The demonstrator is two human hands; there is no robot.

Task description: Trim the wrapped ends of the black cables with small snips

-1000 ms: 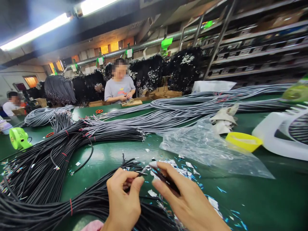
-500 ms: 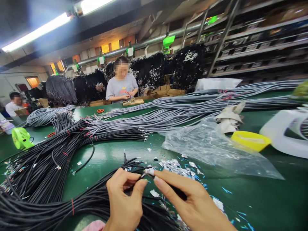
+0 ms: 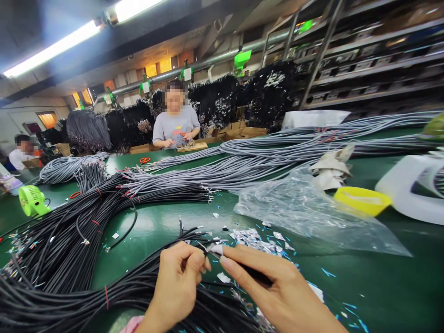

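My left hand [image 3: 178, 280] is closed, its thumb and fingers pinching the end of a black cable [image 3: 204, 248], whose thin stripped tip shows between both hands. My right hand [image 3: 274, 284] is closed too, with a white wrap [image 3: 216, 249] on the index fingertip. Under its fingers lies a slim dark tool [image 3: 257, 274] with a thin metallic tip close to the cable end; its exact kind is partly hidden. A bundle of black cables [image 3: 138, 286] passes under my left hand, tied with a red band [image 3: 106, 296].
Foil scraps [image 3: 249, 240] and blue bits litter the green table [image 3: 388, 286]. Grey cables [image 3: 263, 157] stretch across the far side. A clear plastic bag [image 3: 305, 212], yellow dish [image 3: 362, 201] and green fan [image 3: 32, 201] stand around. A co-worker [image 3: 176, 120] sits opposite.
My left hand has turned and curled its fingers tighter, with the thumb tucked in near the cable end. The right hand has hardly moved. The co-worker opposite has shifted their hands.
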